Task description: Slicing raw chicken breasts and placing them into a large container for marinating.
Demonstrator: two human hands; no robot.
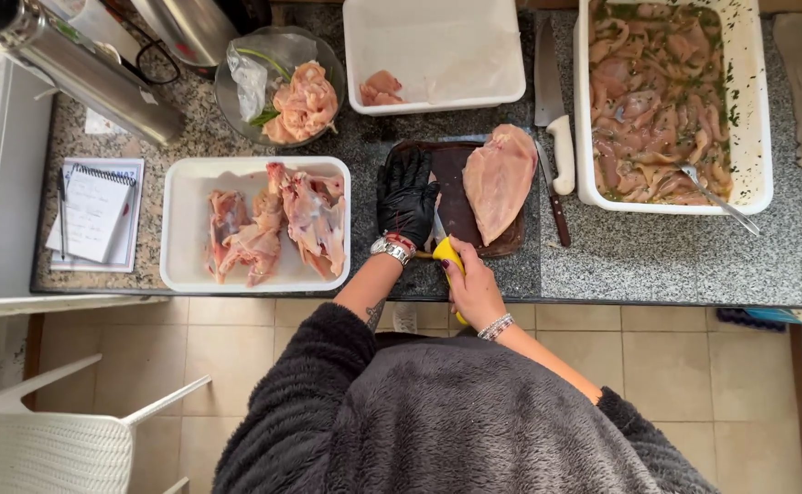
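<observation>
Left hand (406, 197) in black glove, flat on dark cutting board (451, 197) on the granite counter (657, 261). Right hand (474, 288) bare, closed around yellow-handled knife (446, 252) at board's near edge. Raw chicken breast (499, 178) lying on board's right side. White tray of chicken carcasses (268, 224) just left of board. Large white tub of marinated chicken strips (662, 101) to the right, spoon (716, 197) inside. White-handled knife (554, 110) between board and tub.
</observation>
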